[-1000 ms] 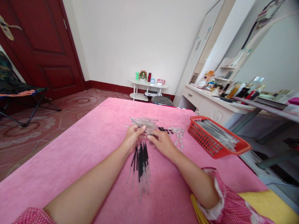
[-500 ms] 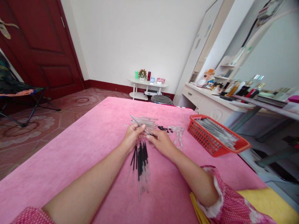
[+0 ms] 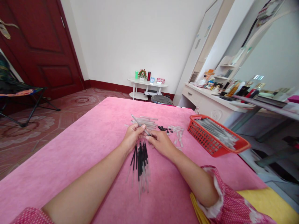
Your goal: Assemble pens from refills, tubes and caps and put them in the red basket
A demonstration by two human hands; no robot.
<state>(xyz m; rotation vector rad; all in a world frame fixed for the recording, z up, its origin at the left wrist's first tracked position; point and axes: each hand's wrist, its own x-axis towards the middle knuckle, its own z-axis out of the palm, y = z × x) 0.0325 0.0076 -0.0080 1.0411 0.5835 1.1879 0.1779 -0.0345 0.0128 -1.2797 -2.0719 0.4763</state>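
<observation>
A slim grey pen (image 3: 135, 119) slants between my hands, its far end pointing up and left. My left hand (image 3: 131, 137) is closed round its middle, thumb on top. At the near end, the fingers of my right hand (image 3: 162, 143) pinch it; the fingertips partly hide that end. Below the hands, black ink refills (image 3: 140, 160) lie fanned out on the pink cloth (image 3: 88, 133). Just beyond the hands is a pile of translucent grey pen barrels (image 3: 148, 122). Small black plugs (image 3: 161, 128) and short clear pieces (image 3: 179, 135) are scattered to its right.
An orange plastic basket (image 3: 215, 149) full of grey pens (image 3: 218, 132) stands at the table's right side. Folded yellow cloth (image 3: 268, 202) lies at the near right, beside my right arm. Past the table are a white dressing table (image 3: 205, 99) and a low white stand (image 3: 144, 82).
The pen's far end has shifted slightly, and more of its near end shows between my fingers. Both hands have stayed almost in place.
</observation>
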